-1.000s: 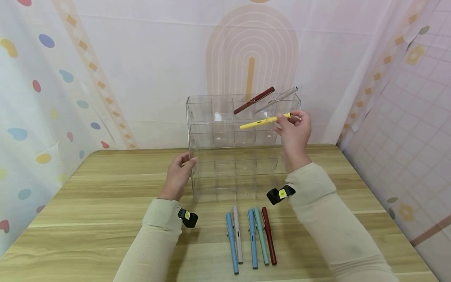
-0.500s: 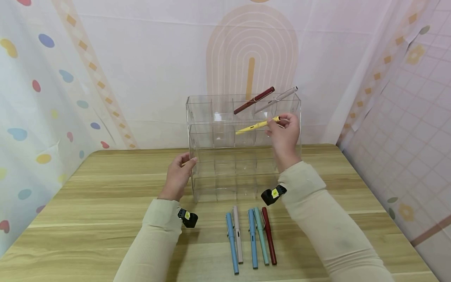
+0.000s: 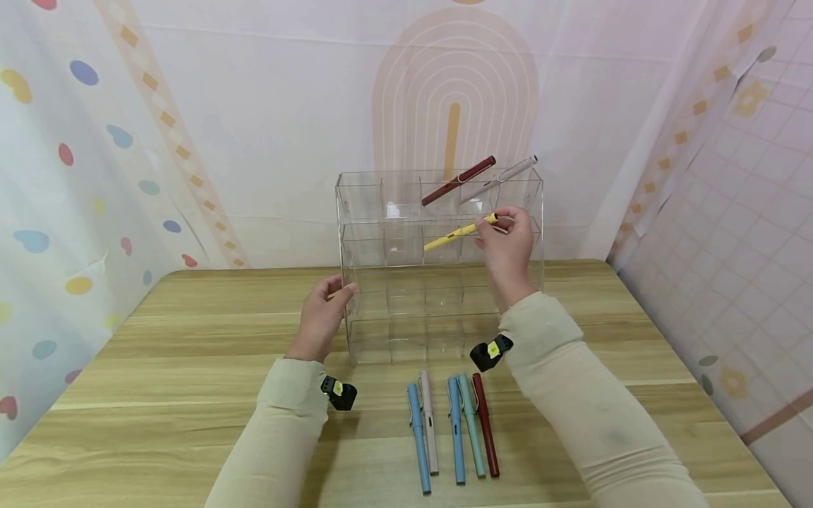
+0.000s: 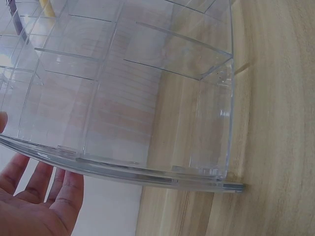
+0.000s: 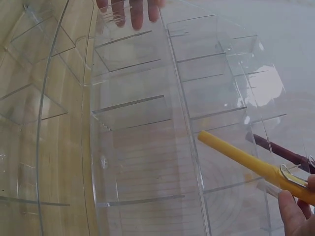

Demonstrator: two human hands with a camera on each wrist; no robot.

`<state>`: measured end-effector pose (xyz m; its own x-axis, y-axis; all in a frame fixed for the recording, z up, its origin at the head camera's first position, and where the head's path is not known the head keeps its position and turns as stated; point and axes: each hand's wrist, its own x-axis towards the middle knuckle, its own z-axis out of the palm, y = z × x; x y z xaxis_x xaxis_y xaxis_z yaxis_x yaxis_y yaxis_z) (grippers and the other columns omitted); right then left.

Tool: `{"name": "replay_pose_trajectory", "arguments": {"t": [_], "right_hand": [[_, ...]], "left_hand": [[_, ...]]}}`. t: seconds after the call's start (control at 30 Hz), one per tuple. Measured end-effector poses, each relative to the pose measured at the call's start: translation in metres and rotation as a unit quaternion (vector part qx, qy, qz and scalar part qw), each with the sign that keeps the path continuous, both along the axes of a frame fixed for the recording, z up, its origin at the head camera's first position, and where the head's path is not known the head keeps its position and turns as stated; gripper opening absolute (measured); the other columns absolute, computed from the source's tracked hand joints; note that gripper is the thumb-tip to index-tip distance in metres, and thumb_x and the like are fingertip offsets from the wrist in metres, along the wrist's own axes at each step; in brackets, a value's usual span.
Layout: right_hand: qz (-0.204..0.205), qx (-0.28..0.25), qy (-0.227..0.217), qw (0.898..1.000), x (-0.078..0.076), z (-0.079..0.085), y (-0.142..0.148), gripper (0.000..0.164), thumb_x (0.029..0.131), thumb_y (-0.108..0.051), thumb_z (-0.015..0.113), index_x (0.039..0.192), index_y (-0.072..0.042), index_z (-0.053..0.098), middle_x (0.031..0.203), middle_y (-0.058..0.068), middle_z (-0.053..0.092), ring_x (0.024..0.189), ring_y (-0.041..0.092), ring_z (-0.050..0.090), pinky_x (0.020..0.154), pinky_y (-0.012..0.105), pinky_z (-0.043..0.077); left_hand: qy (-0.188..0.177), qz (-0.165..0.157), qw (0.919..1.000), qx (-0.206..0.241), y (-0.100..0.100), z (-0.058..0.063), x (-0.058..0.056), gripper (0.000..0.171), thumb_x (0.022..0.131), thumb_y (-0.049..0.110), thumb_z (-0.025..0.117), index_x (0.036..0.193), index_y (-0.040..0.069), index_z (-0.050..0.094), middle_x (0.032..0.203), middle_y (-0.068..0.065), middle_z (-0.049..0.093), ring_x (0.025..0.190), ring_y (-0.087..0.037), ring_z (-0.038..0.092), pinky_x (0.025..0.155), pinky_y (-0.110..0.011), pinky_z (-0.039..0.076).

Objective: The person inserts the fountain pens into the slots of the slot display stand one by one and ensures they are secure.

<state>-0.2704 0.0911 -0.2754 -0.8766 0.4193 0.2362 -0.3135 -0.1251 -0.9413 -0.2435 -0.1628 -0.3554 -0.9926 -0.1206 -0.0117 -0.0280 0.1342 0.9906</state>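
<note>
My left hand [image 3: 320, 317] grips the left side panel of a clear acrylic pen rack [image 3: 406, 291]. In the left wrist view its fingers [image 4: 69, 196] lie outside the panel, with the thumb on the inner side. Between thumb and fingertips, my right hand [image 3: 511, 254] pinches a yellow pen [image 3: 452, 234] near its clip end. The pen slants, its far end low at the third compartment of the second tier. In the top tier a dark red pen [image 3: 457, 182] and a pale grey pen [image 3: 498, 180] lean to the right.
Before the rack, on the wooden table [image 3: 190, 395], lie a blue pen [image 3: 419, 437], a pale grey pen [image 3: 429, 423], a second blue pen [image 3: 456, 430], a mint pen [image 3: 472, 427] and a dark red pen [image 3: 485, 425]. A patterned cloth [image 3: 286, 141] hangs behind.
My right hand has moved left and slightly down, bringing the yellow pen from in front of the rack to its second tier. The left hand has stayed on the side panel.
</note>
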Motion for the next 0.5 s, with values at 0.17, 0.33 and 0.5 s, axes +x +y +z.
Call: {"name": "replay_pose_trajectory", "arguments": {"t": [0.17, 0.33, 0.5], "right_hand": [[0.010, 0.018, -0.006, 1.000, -0.0003, -0.0006, 0.0004, 0.025, 0.089, 0.002, 0.064, 0.107, -0.004, 0.048, 0.094, 0.002, 0.050, 0.087, 0.011, 0.057, 0.074, 0.027, 0.055], [0.010, 0.038, -0.017, 0.999, -0.0007, -0.0010, 0.0017, 0.028, 0.090, 0.001, 0.064, 0.112, -0.002, 0.047, 0.096, 0.002, 0.051, 0.089, 0.012, 0.058, 0.078, 0.030, 0.055], [0.014, 0.045, -0.027, 0.999, -0.0001, -0.0001, 0.0034, 0.031, 0.090, 0.000, 0.064, 0.116, -0.002, 0.047, 0.098, 0.002, 0.051, 0.090, 0.012, 0.058, 0.079, 0.029, 0.054]], "left_hand": [[0.000, 0.001, 1.0000, 0.002, -0.0001, -0.0002, 0.0001, 0.045, 0.100, 0.022, 0.052, 0.138, 0.001, 0.043, 0.136, -0.014, 0.044, 0.124, -0.026, 0.044, 0.094, -0.037, 0.040], [-0.001, 0.000, 1.0000, 0.004, 0.0003, -0.0001, 0.0004, 0.044, 0.100, 0.022, 0.052, 0.138, 0.001, 0.043, 0.136, -0.014, 0.044, 0.125, -0.027, 0.044, 0.095, -0.038, 0.039], [-0.007, -0.004, 1.0000, 0.001, 0.0005, 0.0010, 0.0008, 0.045, 0.100, 0.023, 0.051, 0.139, 0.002, 0.042, 0.137, -0.014, 0.043, 0.127, -0.027, 0.043, 0.098, -0.041, 0.039]]}}
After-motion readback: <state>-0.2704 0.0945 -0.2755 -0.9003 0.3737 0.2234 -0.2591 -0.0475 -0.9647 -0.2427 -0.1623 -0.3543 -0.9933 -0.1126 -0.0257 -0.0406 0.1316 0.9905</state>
